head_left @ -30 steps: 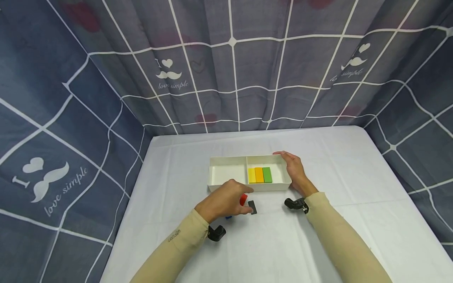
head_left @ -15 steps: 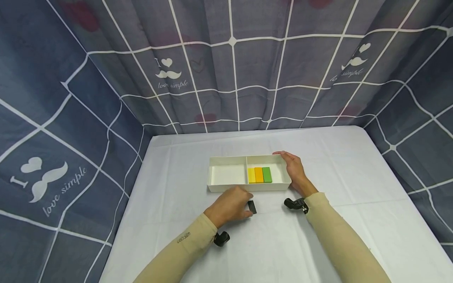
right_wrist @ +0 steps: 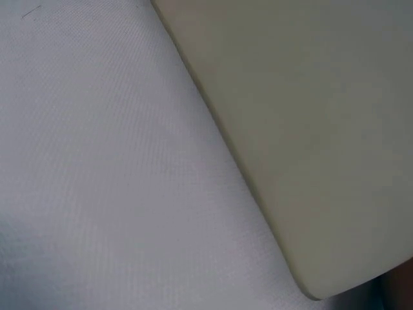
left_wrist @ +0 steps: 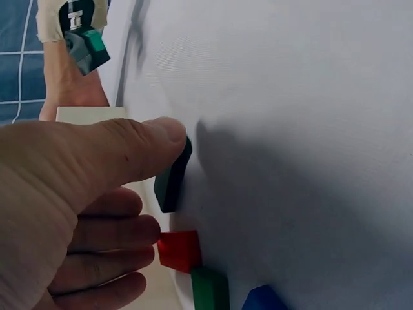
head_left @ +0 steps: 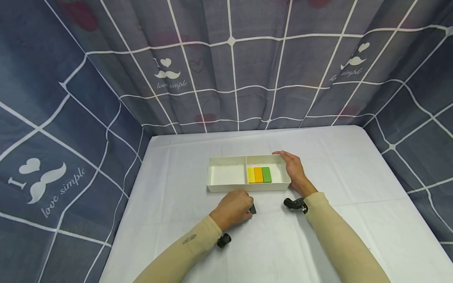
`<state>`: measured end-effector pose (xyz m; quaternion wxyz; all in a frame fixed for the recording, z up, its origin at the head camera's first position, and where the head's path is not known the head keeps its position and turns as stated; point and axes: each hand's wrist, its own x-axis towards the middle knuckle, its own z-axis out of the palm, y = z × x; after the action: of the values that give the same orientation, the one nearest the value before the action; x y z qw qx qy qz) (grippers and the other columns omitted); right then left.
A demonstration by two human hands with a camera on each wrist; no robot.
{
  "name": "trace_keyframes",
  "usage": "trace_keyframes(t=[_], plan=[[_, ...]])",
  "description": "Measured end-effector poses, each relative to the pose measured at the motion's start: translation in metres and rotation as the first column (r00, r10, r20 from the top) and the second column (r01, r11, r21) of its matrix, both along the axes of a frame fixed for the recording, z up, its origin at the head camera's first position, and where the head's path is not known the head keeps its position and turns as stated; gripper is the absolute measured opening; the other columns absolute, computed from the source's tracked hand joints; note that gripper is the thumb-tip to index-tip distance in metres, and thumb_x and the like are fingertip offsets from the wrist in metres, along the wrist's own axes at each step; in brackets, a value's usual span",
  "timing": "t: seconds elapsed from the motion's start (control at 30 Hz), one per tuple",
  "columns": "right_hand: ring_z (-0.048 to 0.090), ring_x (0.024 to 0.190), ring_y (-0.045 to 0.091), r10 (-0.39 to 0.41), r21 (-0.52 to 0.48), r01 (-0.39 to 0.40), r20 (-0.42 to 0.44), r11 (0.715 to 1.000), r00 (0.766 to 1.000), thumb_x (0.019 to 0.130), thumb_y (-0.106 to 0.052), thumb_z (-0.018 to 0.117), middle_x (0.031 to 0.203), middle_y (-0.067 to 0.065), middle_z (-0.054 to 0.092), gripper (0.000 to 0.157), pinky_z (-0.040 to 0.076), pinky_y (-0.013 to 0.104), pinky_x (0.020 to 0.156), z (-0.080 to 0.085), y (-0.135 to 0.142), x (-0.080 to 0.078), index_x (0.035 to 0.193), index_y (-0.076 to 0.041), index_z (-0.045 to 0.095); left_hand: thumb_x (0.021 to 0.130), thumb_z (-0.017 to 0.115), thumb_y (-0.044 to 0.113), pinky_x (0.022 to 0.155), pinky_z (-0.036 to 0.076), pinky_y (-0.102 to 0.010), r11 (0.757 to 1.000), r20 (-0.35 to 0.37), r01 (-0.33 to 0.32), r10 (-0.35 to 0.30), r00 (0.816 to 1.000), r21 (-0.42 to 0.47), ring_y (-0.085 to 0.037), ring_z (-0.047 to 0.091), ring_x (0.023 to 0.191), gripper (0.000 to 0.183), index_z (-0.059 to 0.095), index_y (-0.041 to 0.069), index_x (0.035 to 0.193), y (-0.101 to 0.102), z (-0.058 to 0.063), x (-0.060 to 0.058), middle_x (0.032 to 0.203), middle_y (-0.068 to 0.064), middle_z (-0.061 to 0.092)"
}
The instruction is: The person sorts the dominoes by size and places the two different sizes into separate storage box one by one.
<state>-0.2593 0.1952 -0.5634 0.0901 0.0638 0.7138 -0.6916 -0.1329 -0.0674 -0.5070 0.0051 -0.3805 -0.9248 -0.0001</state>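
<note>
The left hand (head_left: pixel 233 208), at the lower middle of the head view, has its thumb and bent fingers close about a black block (left_wrist: pixel 169 187); the thumb overlaps the block's upper end in the left wrist view, but whether the fingers are closed tight on it cannot be told. That block sits just in front of the white box (head_left: pixel 226 188). At center right, the right hand (head_left: pixel 294 169) grips the box's right end, fingers bent round the far corner, its thumb hidden; the right wrist view shows mostly a plain pale panel and white cloth. Three more loose blocks lie at the bottom of the left wrist view: one red block (left_wrist: pixel 179 250), one dark green block (left_wrist: pixel 210 290) touching or nearly touching it, and one blue block (left_wrist: pixel 263 299) a little apart. In the head view the left hand and arm block the sight of these three. The box's front wall stands between the left hand and its two compartments, parted by one divider (head_left: pixel 247 169). The right compartment holds three blocks side by side, yellow block (head_left: pixel 251 175), orange block (head_left: pixel 258 175) and light green block (head_left: pixel 266 175), making seven in all. Two beige sleeves (head_left: pixel 347 236) enter from below, over a white tablecloth (head_left: pixel 177 177); a grey-blue grid curtain (head_left: pixel 212 70) with three moustache prints fills the upper frame and both sides.
</note>
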Motion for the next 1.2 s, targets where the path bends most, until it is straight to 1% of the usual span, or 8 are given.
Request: trace_keyframes(t=[0.1, 0.27, 0.4, 0.6, 0.87, 1.03, 1.13, 1.2], plan=[[0.064, 0.12, 0.022, 0.001, -0.003, -0.001, -0.002, 1.0, 1.0, 0.119, -0.04, 0.041, 0.152, 0.023, 0.061, 0.054, 0.057, 0.026, 0.094, -0.0001, 0.0, -0.0004, 0.148, -0.001, 0.064, 0.085, 0.096, 0.039, 0.069, 0.056, -0.023, 1.0, -0.006, -0.001, 0.001, 1.0, -0.016, -0.007, 0.059, 0.07, 0.029, 0.075, 0.022, 0.075, 0.0022, -0.0021, -0.0004, 0.073, 0.01, 0.068], [0.063, 0.123, 0.022, 0.004, 0.004, -0.004, -0.007, 1.0, 1.0, 0.119, -0.041, 0.041, 0.153, 0.023, 0.061, 0.054, 0.056, 0.026, 0.096, -0.0003, -0.0005, -0.0003, 0.147, -0.002, 0.065, 0.086, 0.096, 0.039, 0.074, 0.057, -0.024, 0.999, -0.023, 0.016, -0.017, 1.0, -0.043, -0.008, 0.06, 0.072, 0.026, 0.078, 0.021, 0.078, 0.0055, -0.0028, -0.001, 0.074, 0.011, 0.07], [0.064, 0.121, 0.022, 0.002, 0.0, -0.002, -0.007, 1.0, 1.0, 0.119, -0.042, 0.042, 0.152, 0.024, 0.062, 0.055, 0.057, 0.027, 0.095, -0.0003, -0.0008, -0.0004, 0.147, -0.002, 0.066, 0.087, 0.095, 0.038, 0.079, 0.058, -0.024, 0.997, -0.035, 0.033, -0.036, 0.999, -0.066, -0.009, 0.064, 0.077, 0.023, 0.081, 0.021, 0.082, 0.0082, -0.0032, -0.0011, 0.077, 0.01, 0.074], [0.065, 0.118, 0.021, 0.0, -0.026, 0.0, -0.001, 1.0, 1.0, 0.119, -0.041, 0.043, 0.151, 0.024, 0.062, 0.055, 0.058, 0.028, 0.094, -0.0002, -0.0009, -0.0007, 0.148, -0.001, 0.065, 0.086, 0.096, 0.037, 0.083, 0.059, -0.025, 0.996, -0.045, 0.054, -0.057, 0.997, -0.07, -0.01, 0.067, 0.081, 0.021, 0.082, 0.021, 0.082, 0.0102, -0.0055, -0.0015, 0.077, 0.01, 0.075], [0.065, 0.116, 0.02, -0.013, -0.025, 0.013, -0.006, 1.0, 1.0, 0.118, -0.04, 0.044, 0.15, 0.024, 0.062, 0.055, 0.058, 0.026, 0.092, -0.0002, -0.0009, 0.0004, 0.148, 0.001, 0.064, 0.086, 0.096, 0.036, 0.082, 0.059, -0.025, 0.997, -0.027, 0.058, -0.059, 0.998, -0.054, -0.01, 0.065, 0.08, 0.022, 0.082, 0.02, 0.083, 0.0099, -0.0085, -0.0026, 0.077, 0.01, 0.074], [0.065, 0.116, 0.019, -0.01, -0.028, 0.01, 0.002, 1.0, 1.0, 0.119, -0.041, 0.043, 0.15, 0.023, 0.063, 0.055, 0.058, 0.025, 0.092, 0.0001, -0.0011, 0.0006, 0.148, 0.001, 0.064, 0.087, 0.095, 0.034, 0.077, 0.058, -0.025, 0.998, -0.008, 0.053, -0.053, 0.999, -0.047, -0.01, 0.063, 0.077, 0.022, 0.08, 0.019, 0.083, 0.0097, -0.0093, -0.0035, 0.078, 0.008, 0.073], [0.066, 0.115, 0.019, -0.01, -0.036, 0.01, 0.002, 0.999, 1.0, 0.118, -0.04, 0.044, 0.146, 0.02, 0.066, 0.054, 0.058, 0.026, 0.091, -0.0001, -0.0008, 0.0005, 0.147, 0.0, 0.065, 0.087, 0.095, 0.032, 0.077, 0.059, -0.026, 0.998, -0.004, 0.057, -0.057, 0.998, -0.036, -0.01, 0.065, 0.078, 0.02, 0.08, 0.018, 0.084, 0.0095, -0.0085, -0.0039, 0.079, 0.008, 0.073], [0.066, 0.114, 0.019, -0.012, -0.041, 0.012, -0.003, 0.999, 1.0, 0.118, -0.04, 0.045, 0.141, 0.015, 0.069, 0.053, 0.059, 0.026, 0.091, -0.0004, -0.0004, 0.0004, 0.146, 0.0, 0.066, 0.088, 0.094, 0.03, 0.079, 0.059, -0.026, 0.997, 0.0, 0.064, -0.064, 0.998, -0.035, -0.011, 0.067, 0.081, 0.019, 0.079, 0.017, 0.086, 0.0094, -0.007, -0.0041, 0.082, 0.007, 0.074]])
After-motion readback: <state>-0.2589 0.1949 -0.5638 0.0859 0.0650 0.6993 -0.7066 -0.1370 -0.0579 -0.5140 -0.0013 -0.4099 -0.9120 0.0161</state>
